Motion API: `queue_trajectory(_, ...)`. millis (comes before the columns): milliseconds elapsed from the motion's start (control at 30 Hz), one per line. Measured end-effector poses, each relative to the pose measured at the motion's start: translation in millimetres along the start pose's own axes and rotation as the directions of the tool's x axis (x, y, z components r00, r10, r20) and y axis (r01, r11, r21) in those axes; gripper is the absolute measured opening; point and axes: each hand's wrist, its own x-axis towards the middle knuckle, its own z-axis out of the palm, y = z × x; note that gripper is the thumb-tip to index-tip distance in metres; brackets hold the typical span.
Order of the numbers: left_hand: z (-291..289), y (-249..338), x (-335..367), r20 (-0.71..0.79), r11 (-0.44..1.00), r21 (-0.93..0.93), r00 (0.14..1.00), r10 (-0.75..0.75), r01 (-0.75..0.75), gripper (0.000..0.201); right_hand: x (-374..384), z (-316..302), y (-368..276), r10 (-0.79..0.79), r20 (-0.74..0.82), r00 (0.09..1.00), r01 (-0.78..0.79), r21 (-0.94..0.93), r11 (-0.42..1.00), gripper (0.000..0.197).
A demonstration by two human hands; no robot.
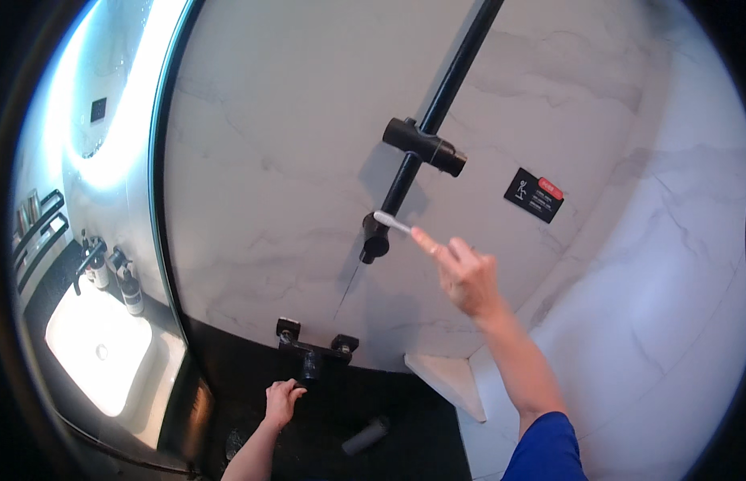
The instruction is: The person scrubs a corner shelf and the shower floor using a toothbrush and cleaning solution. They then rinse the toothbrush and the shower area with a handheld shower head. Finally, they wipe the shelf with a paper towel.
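My right hand [471, 280] is closed around a white toothbrush [393, 221], index finger stretched along its handle. The brush head meets, or hovers just in front of, the black bracket [375, 237] at the lower end of a black shower rail [401, 180]. Lower down, my left hand [282, 402] is closed, thumb and fingers at the bottom end of the black shower mixer [310, 362], seemingly gripping its handle. That handle is mostly covered by my fingers. Below the bracket a thin dark line runs down the wall.
A black slider holder [425, 147] sits higher on the rail. A white corner shelf [449, 383] juts out at the lower right. Beyond the glass panel's dark edge [160, 160] stand a white basin [100, 349] and pump bottles [131, 290]. A grey cylindrical object [365, 437] lies low down.
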Motion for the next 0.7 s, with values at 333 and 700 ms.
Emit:
queue_trajectory(333,-2,8,-1,-0.067,0.997,0.044,0.995,0.069,-0.067,0.019,32,-19,16,0.039,-0.087,0.995,-0.04,-0.015,0.999,0.068)
queue_trajectory(700,2,4,0,-0.044,1.0,0.002,0.999,0.017,-0.016,0.023,46,-51,54,0.44,-0.05,0.896,-0.36,0.499,0.789,0.04)
